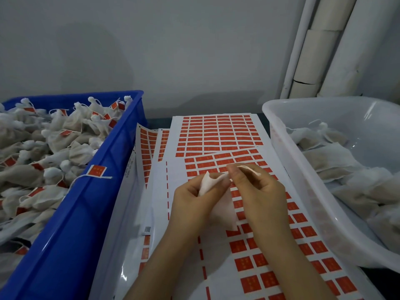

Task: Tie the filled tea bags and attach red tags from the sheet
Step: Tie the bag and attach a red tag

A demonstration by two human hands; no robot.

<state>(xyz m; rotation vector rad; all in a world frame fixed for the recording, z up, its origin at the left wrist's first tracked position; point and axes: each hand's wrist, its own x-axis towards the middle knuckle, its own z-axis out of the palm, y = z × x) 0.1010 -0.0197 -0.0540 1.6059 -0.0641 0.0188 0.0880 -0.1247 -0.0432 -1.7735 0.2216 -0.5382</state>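
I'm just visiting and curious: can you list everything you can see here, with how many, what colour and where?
blue crate: one, blue, on the left.
tagged tea bags: many, off-white with red tags, heaped in the blue crate.
clear tub: one, translucent white, on the right.
untagged tea bags: several, off-white, lying in the clear tub.
tag sheets: several overlapping, white with rows of red tags, between the two bins.
tea bag: one, white, held above the sheets.
pipes: a few, white, upright at the back right.
wall: grey, behind everything.
left hand: grips the tea bag.
right hand: pinches the bag's top.
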